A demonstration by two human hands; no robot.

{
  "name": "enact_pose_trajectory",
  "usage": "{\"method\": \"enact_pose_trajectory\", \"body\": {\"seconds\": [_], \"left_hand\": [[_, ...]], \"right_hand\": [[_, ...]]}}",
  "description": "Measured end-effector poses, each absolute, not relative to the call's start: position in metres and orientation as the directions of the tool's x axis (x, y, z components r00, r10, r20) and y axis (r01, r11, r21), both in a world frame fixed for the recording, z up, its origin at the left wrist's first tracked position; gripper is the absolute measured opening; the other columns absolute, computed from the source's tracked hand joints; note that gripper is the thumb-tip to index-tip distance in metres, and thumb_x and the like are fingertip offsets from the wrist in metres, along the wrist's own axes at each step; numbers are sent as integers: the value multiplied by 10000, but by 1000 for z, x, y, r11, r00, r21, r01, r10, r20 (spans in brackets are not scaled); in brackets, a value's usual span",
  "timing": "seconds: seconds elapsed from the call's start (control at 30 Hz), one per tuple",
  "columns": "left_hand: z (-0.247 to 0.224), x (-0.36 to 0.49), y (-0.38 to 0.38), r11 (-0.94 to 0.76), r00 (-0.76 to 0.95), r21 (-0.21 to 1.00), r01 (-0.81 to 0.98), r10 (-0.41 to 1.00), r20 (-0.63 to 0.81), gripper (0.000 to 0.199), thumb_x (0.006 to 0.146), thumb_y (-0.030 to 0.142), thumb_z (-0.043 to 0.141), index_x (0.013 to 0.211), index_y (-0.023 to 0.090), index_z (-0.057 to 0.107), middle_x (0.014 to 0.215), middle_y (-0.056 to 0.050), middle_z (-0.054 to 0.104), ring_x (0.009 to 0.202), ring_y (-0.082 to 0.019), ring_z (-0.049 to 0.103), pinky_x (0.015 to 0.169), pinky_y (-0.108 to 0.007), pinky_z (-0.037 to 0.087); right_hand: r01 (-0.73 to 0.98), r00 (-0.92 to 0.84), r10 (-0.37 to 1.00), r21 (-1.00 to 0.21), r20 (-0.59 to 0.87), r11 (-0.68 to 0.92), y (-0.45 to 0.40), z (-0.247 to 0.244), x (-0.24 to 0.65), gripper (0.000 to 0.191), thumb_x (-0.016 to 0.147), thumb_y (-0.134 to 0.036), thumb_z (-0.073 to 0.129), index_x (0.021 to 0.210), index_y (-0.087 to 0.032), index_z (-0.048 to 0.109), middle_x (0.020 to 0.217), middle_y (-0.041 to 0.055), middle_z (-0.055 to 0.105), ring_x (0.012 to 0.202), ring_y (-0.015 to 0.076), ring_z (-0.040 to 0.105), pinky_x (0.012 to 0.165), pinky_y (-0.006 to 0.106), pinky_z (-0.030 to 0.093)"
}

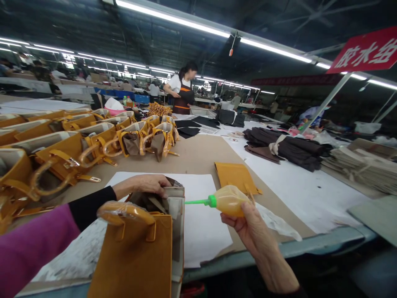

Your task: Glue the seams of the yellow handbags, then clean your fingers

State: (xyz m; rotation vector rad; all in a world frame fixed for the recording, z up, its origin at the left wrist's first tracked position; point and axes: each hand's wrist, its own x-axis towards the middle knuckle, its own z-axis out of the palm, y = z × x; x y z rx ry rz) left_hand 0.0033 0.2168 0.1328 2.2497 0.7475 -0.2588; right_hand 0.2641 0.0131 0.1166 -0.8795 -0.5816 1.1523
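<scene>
A mustard-yellow handbag (136, 256) stands at the table's front edge, its looped handle (127, 212) wrapped in clear plastic. My left hand (149, 185) reaches over its far side and grips the bag's upper edge, by the dark brown lining (149, 201); the fingertips are partly hidden. In my right hand (245, 219) is a soft squeeze bottle (231, 200) of yellowish liquid, held on its side. Its long green nozzle (197, 202) points left, with the tip at the pale inner edge of the bag (177, 211).
Rows of similar yellow bags (58, 153) fill the table's left side. A flat yellow panel (235, 176) lies beyond the bottle. At right are a tied dark bundle (288, 145) and stacked grey-beige pieces (362, 163). A person in an apron (182, 93) stands across the table.
</scene>
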Motion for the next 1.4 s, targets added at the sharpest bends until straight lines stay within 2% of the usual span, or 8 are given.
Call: {"method": "enact_pose_trajectory", "body": {"seconds": [0.13, 0.23, 0.4, 0.6, 0.9, 1.07, 1.23, 1.4], "left_hand": [[135, 2, 215, -536, 822, 626, 566, 428, -376, 282, 680, 316, 581, 889, 144, 663, 803, -16, 617, 699, -163, 516, 626, -246, 400], [137, 1, 213, -508, 831, 662, 551, 412, -375, 275, 685, 296, 568, 884, 140, 674, 796, -10, 634, 703, -163, 528, 638, -241, 406], [136, 1, 214, -483, 820, 669, 565, 419, -390, 272, 676, 283, 575, 888, 144, 675, 785, -9, 639, 682, -165, 537, 623, -242, 418], [136, 2, 215, -539, 847, 658, 526, 402, -348, 258, 675, 277, 605, 877, 132, 679, 856, -24, 643, 758, -180, 549, 660, -240, 433], [138, 4, 216, -476, 828, 682, 555, 395, -398, 184, 690, 306, 649, 798, 160, 671, 673, 21, 597, 631, -139, 509, 548, -219, 398], [150, 12, 227, -480, 826, 673, 563, 358, -435, 190, 650, 310, 705, 776, 168, 696, 599, 28, 581, 562, -136, 493, 508, -234, 391], [166, 14, 231, -485, 814, 654, 580, 348, -464, 218, 619, 333, 753, 734, 154, 701, 603, -12, 593, 577, -172, 513, 571, -298, 425], [164, 11, 229, -480, 804, 645, 594, 355, -477, 188, 640, 313, 723, 747, 159, 706, 611, -8, 597, 581, -163, 498, 529, -263, 394]], "right_hand": [[-518, 292, 953, -851, -82, 85, 12, 122, 262, 561, 635, -401, 826, 1089, -241, 537, 957, 76, 734, 707, 258, 709, 614, 357, 600], [-501, 270, 960, -862, -77, 72, 12, 123, 262, 537, 645, -367, 825, 1071, -231, 528, 966, 88, 728, 762, 276, 713, 622, 325, 591], [-499, 291, 951, -865, -101, 60, 10, 117, 268, 467, 644, -328, 832, 1037, -222, 603, 1057, 79, 707, 851, 282, 705, 654, 334, 603], [-479, 382, 914, -876, -139, 67, 9, 117, 269, 422, 579, -322, 867, 945, -214, 686, 1056, 50, 702, 835, 245, 694, 624, 339, 617], [-380, 468, 867, -925, -172, 22, 8, 110, 280, 457, 512, -391, 884, 900, -216, 718, 1048, 55, 696, 797, 234, 688, 596, 290, 618], [-317, 496, 859, -947, -129, 41, 16, 115, 285, 391, 566, -404, 855, 881, -216, 719, 1011, 32, 703, 781, 211, 689, 589, 251, 614], [-342, 433, 889, -940, -145, 13, 25, 124, 284, 428, 572, -343, 858, 953, -220, 705, 1018, 36, 722, 845, 228, 698, 660, 245, 608], [-355, 344, 924, -934, -168, -38, 27, 121, 283, 444, 597, -240, 848, 1009, -239, 681, 1026, 36, 725, 860, 220, 699, 682, 251, 604]]}}
